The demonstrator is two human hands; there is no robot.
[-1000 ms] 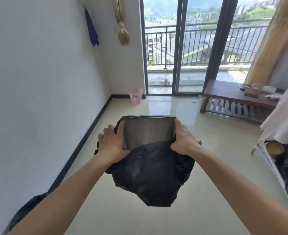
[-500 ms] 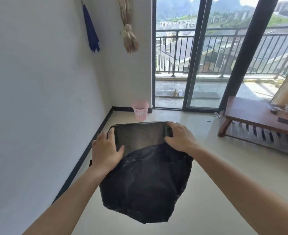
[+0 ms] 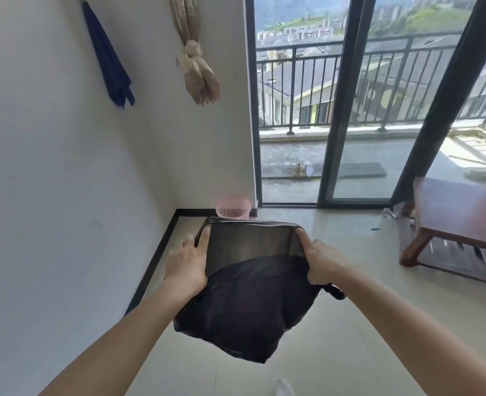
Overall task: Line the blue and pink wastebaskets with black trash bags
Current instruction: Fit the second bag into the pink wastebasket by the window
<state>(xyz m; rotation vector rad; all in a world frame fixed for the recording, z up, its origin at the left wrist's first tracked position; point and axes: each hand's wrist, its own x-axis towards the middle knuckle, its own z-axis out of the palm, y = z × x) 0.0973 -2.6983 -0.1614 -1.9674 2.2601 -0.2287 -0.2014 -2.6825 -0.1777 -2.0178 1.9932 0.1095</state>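
A black trash bag (image 3: pixel 244 304) hangs in the air in front of me with its mouth stretched open. My left hand (image 3: pixel 186 265) grips the left edge of the mouth, and my right hand (image 3: pixel 320 262) grips the right edge. The pink wastebasket (image 3: pixel 233 207) stands on the floor in the far corner, just beyond the bag, its lower part hidden by the bag's rim. No blue wastebasket is in view.
A white wall (image 3: pixel 50 195) with a black baseboard runs along the left. Glass balcony doors (image 3: pixel 347 110) close off the far side. A low wooden table (image 3: pixel 459 224) stands at the right. A dark blue cloth (image 3: pixel 107 55) and a tied curtain (image 3: pixel 196 61) hang on the wall.
The view has moved closer to the corner; the pink wastebasket looks larger and sits right behind the bag. Both hands still hold the bag's mouth stretched open.
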